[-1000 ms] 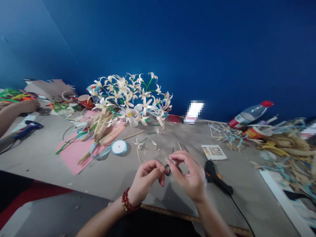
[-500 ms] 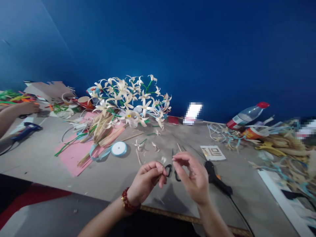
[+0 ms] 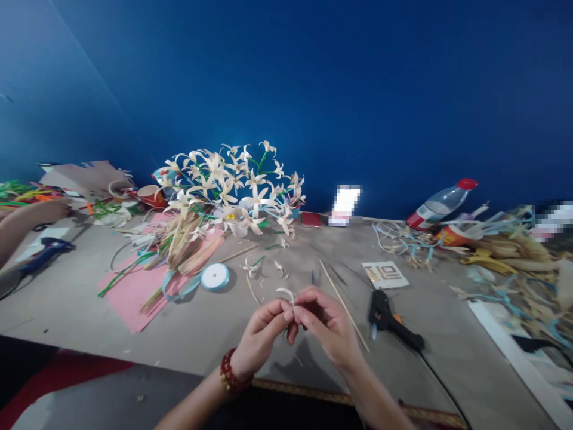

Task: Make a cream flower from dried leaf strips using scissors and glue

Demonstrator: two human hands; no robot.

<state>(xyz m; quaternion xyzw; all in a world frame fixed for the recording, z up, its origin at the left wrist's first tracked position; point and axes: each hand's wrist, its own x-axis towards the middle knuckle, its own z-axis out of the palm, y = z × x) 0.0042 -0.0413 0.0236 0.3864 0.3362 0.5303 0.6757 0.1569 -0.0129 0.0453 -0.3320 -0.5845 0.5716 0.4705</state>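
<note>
Low over the front of the table, my left hand (image 3: 268, 325) pinches the base of a small cream flower piece (image 3: 285, 292) whose curved petals stick up above the fingertips. My right hand (image 3: 329, 322) is closed too, its thumb and finger pressed on the same base, so the fingertips of both hands meet. The scissors (image 3: 313, 276) lie behind my right hand, with only a blade tip showing. A thin wooden stick (image 3: 344, 304) and a black glue gun (image 3: 389, 319) rest to the right. Loose flower pieces (image 3: 253, 267) lie beyond my hands.
A bunch of cream flowers (image 3: 233, 179) stands at the back. Left are a ribbon spool (image 3: 215, 276), pink paper (image 3: 128, 298), a blue glue gun (image 3: 49, 252) and another person's arm (image 3: 27, 224). A bottle (image 3: 441, 206), a paper cup (image 3: 456, 236) and husk scraps (image 3: 532, 257) crowd the right.
My right hand has moved left to meet my left hand and now pinches the flower piece as well. The wooden stick shows more fully; the scissors' handles are now hidden.
</note>
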